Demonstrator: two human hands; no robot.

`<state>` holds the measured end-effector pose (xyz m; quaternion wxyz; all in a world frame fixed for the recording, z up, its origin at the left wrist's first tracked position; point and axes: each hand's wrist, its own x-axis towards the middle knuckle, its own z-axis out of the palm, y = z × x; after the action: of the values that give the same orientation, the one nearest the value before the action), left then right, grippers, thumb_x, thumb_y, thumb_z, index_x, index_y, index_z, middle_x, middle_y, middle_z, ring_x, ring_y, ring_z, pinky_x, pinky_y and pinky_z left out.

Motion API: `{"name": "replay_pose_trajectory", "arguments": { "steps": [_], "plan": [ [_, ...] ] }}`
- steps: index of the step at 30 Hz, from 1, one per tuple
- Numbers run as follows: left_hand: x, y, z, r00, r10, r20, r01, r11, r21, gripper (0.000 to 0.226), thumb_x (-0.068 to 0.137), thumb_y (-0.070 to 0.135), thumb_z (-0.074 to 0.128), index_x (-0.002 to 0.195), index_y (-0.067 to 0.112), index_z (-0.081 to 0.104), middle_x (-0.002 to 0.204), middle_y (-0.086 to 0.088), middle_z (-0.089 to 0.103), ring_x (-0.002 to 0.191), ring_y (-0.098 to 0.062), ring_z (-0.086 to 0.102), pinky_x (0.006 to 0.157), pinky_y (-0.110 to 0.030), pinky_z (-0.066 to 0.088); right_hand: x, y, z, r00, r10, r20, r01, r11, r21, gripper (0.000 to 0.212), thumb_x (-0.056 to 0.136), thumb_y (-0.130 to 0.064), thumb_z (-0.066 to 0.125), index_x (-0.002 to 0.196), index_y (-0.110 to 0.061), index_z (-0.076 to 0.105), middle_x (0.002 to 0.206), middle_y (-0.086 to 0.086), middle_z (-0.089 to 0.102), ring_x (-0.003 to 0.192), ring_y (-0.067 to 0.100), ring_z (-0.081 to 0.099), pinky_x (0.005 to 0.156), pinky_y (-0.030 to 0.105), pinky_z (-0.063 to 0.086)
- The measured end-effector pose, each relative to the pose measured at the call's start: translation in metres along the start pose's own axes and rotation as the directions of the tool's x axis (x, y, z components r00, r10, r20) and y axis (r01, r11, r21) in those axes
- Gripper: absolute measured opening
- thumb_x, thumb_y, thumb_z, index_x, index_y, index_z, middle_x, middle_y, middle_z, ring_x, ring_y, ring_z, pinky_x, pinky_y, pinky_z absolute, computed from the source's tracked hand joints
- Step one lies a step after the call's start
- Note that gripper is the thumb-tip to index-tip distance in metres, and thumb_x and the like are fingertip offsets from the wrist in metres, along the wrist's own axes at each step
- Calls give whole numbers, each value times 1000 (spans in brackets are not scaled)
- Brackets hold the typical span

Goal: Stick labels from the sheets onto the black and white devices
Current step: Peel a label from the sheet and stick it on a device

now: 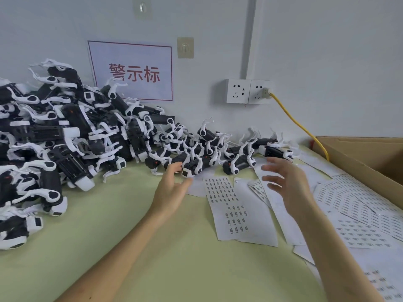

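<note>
A pale green tabletop (130, 247) fills the lower frame. A large heap of black and white devices (54, 138) covers the left side and thins into a row along the wall toward centre right. A cardboard box (370, 158) sits at the right edge. White label sheets (359, 214) spread across the lower right; one label sheet (237, 212) lies at centre, partly used. The left hand (172, 188), fingers loosely open and holding nothing, touches a device (196, 166) at the row's near edge. The right hand (287, 184), blurred, hovers spread wide and empty above the sheets.
</note>
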<state>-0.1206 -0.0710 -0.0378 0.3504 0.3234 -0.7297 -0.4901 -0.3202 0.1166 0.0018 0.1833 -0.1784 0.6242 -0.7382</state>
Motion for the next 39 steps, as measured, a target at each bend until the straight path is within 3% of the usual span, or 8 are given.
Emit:
{"name": "replay_pose_trajectory", "arguments": {
  "steps": [5, 9, 16, 20, 24, 29, 35, 39],
  "plan": [
    [13, 0, 4, 991, -48, 123, 42, 998, 47, 61, 98, 28, 65, 153, 30, 39, 150, 13, 43, 78, -2, 74, 77, -23, 49, -17, 22, 33, 935, -264, 235, 353, 753, -555, 19, 95, -15, 60, 93, -31, 70, 91, -10, 70, 70, 11, 69, 58, 20, 43],
    [31, 13, 14, 993, 24, 114, -48, 975, 216, 60, 98, 22, 62, 154, 23, 39, 146, 12, 43, 76, -10, 73, 77, -33, 53, -20, 30, 38, 910, -229, 345, 400, 705, -586, 25, 94, -18, 59, 80, -37, 69, 87, -13, 69, 67, 10, 67, 61, 22, 48],
    [62, 21, 42, 1000, 24, 8, -26, 945, 326, 16, 95, 23, 63, 99, 11, 73, 101, -9, 74, 72, -22, 68, 74, -35, 54, -18, 32, 38, 894, -251, 370, 437, 667, -603, 30, 94, -18, 59, 73, -37, 69, 73, -15, 68, 69, 6, 65, 70, 38, 60],
    [62, 22, 44, 984, 162, -70, -107, 864, 492, 20, 101, 26, 57, 98, 19, 76, 89, 6, 72, 71, -14, 63, 54, -26, 39, -19, 31, 36, 889, -261, 376, 448, 660, -602, 29, 95, -17, 59, 74, -35, 69, 71, -9, 69, 66, 6, 65, 68, 40, 60],
    [51, 33, 27, 968, 216, -126, -196, 968, 158, 32, 103, 21, 56, 80, 5, 71, 64, 7, 69, 56, 1, 58, 60, -28, 42, -19, 31, 37, 880, -299, 369, 468, 672, -574, 26, 93, -17, 62, 78, -36, 70, 78, -11, 70, 69, 11, 66, 67, 39, 58],
    [12, 25, 3, 993, 82, -84, -105, 942, -319, 35, 104, 29, 58, 85, 1, 67, 84, -14, 74, 72, -23, 67, 67, -34, 53, -24, 35, 37, 709, -381, 593, 688, 557, -465, 53, 79, -25, 83, 126, -38, 63, 122, -18, 56, 116, 0, 51, 90, 14, 40],
    [-6, 22, -8, 919, -280, 277, 391, 560, -730, 51, 102, 0, 43, 63, 14, 73, 57, -2, 61, 40, -14, 54, 35, -20, 42, -30, 35, 43, 644, -388, 659, 745, 516, -424, 73, 76, -35, 88, 140, -41, 52, 147, -20, 41, 140, 1, 36, 113, 22, 30],
    [-11, 27, -3, 850, -318, 419, 515, 335, -789, 46, 102, -3, 39, 71, 9, 71, 60, -4, 55, 37, -14, 43, 31, -19, 35, -31, 33, 40, 654, -367, 661, 727, 546, -417, 64, 80, -54, 76, 138, -46, 52, 133, -27, 52, 127, -4, 47, 103, 22, 40]
  ]
}}
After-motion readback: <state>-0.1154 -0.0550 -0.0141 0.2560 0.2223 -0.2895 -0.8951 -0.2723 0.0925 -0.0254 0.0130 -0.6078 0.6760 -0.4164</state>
